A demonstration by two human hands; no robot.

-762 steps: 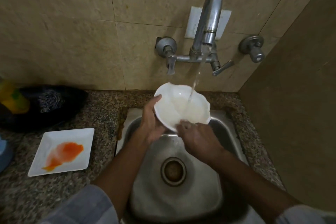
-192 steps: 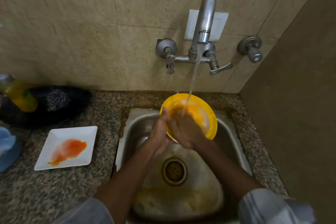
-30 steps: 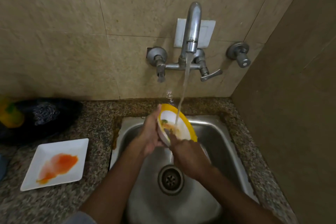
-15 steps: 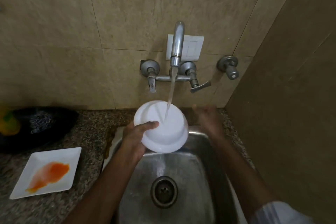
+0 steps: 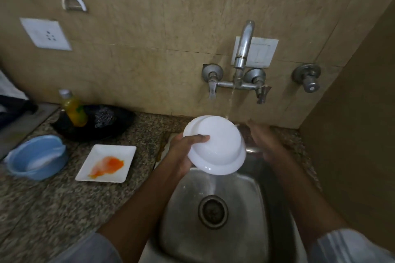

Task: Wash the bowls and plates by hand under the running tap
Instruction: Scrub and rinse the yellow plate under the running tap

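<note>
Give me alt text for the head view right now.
The left hand holds a white bowl bottom up over the sink under a thin stream from the tap; the right hand, blurred, is beside it, holding nothing. On the counter to the left lies a square plate with orange smears.

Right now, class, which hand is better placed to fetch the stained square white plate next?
The right hand: it is open and holds nothing, though farther from the stained square white plate. The left hand is nearer but grips the upturned white bowl.
</note>
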